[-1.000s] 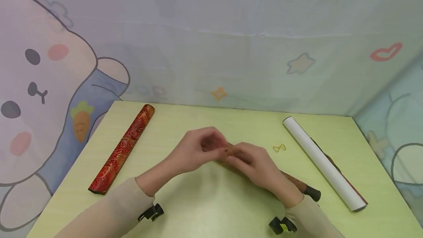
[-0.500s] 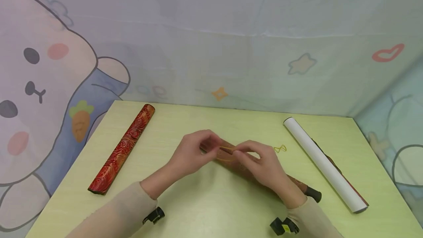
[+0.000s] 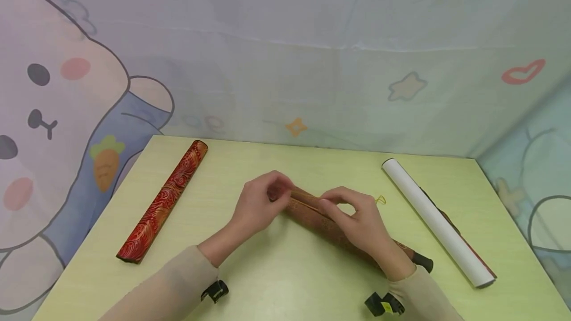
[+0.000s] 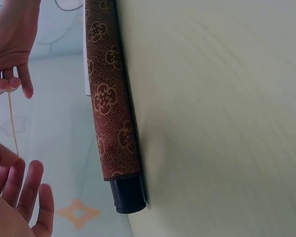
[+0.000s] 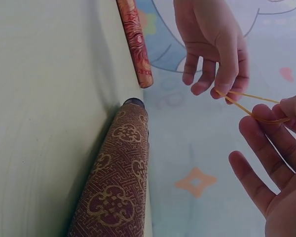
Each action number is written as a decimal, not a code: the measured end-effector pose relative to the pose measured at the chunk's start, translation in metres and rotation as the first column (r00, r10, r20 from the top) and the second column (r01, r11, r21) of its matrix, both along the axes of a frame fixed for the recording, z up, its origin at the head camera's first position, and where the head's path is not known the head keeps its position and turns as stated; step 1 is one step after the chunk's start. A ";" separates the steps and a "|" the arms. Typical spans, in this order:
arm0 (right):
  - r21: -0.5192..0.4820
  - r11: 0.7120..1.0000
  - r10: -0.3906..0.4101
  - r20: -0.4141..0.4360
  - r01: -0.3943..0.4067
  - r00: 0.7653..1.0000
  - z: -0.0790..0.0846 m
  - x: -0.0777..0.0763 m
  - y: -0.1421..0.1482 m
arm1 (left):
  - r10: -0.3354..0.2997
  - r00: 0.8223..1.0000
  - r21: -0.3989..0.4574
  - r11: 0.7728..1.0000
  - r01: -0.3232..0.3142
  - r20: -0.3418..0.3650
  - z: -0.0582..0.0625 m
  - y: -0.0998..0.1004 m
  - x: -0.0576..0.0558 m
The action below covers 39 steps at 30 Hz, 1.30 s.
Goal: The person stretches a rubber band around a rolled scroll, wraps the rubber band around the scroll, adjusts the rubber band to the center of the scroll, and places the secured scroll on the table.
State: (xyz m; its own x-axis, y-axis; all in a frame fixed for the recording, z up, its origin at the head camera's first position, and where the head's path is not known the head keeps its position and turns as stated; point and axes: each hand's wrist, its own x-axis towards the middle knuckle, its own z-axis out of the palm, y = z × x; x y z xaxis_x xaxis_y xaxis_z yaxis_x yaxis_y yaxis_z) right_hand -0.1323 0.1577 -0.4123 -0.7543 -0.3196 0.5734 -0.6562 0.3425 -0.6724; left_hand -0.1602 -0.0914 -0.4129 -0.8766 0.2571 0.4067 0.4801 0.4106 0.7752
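A thin yellow rubber band is stretched between my two hands, held up off the table. My left hand pinches one end between thumb and fingertip, the other fingers spread loosely. Opposite it, my right hand pinches the other end the same way. Below both hands a rolled brown scroll with gold floral patterning lies slantwise on the table. Its black end knob shows in the left wrist view. In the head view the hands cover parts of the scroll.
A red and gold patterned roll lies at the left of the table. On the right lies a white roll with a dark red edge. Another yellow band rests behind my right hand, partly hidden. A printed cloth hangs behind.
My hands have drawn apart from nearly touching, stretching the band between them. The left hand shifted left and more of the brown scroll shows. The rolls on either side stayed put.
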 end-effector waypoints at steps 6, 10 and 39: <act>0.039 0.999 0.022 -0.026 -0.021 0.999 -0.006 0.000 -0.005 | 0.105 0.988 0.162 0.979 -0.123 0.116 0.002 0.002 -0.005; 0.063 0.997 0.040 -0.052 -0.037 0.998 -0.008 0.001 -0.010 | 0.106 0.979 0.280 0.948 -0.153 0.176 0.006 0.004 -0.007; 0.194 0.970 0.157 -0.052 -0.145 0.986 -0.014 0.006 -0.021 | -0.289 0.854 0.668 0.739 -0.089 0.433 0.024 0.009 0.001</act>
